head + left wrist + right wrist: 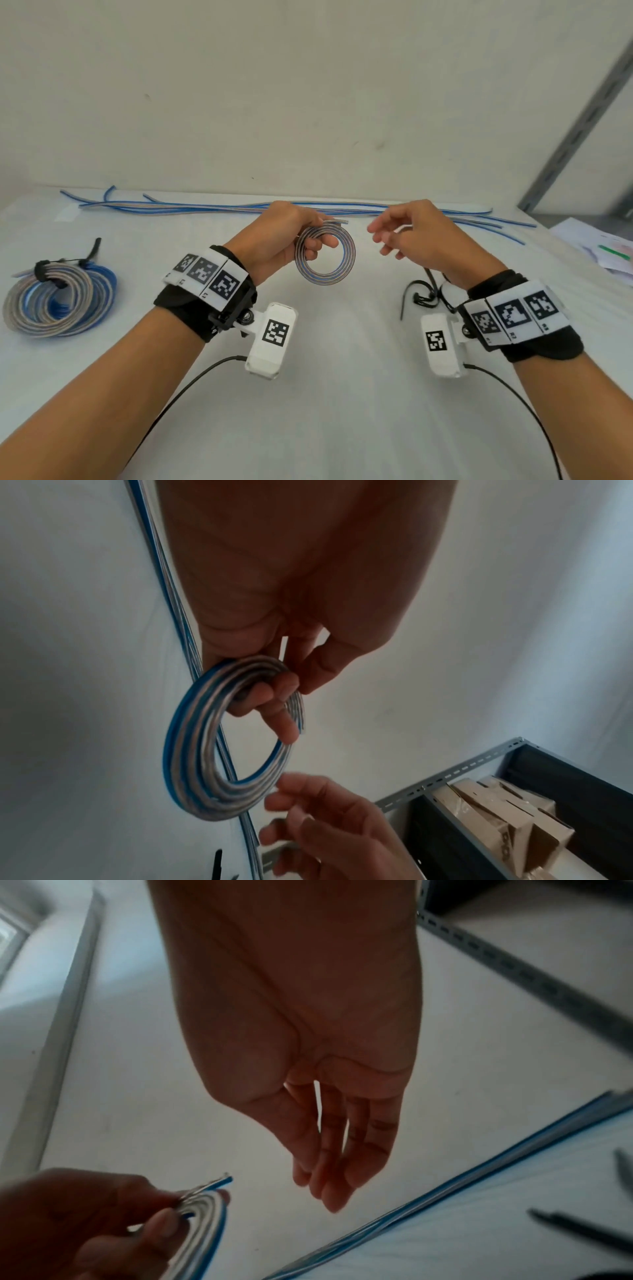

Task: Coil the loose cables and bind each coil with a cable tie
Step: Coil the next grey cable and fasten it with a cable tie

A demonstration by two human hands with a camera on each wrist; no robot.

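My left hand (301, 236) pinches the top of a small coil of blue and silver flat cable (325, 255), held upright above the table; a finger pokes through the coil (219, 750) in the left wrist view. My right hand (404, 233) hovers just to the coil's right with relaxed, empty fingers (329, 1177). Black cable ties (421, 294) lie on the table under the right wrist. Several loose blue and silver cables (239, 206) stretch along the table's far edge. The coil's cut end (222, 1180) sticks out by the left thumb.
A pile of bound coils (58, 301) sits at the left of the white table (342, 394). Papers (603, 250) lie at the right edge. A grey metal shelf post (579, 126) stands at the back right, with cardboard boxes (496, 821) on the shelf.
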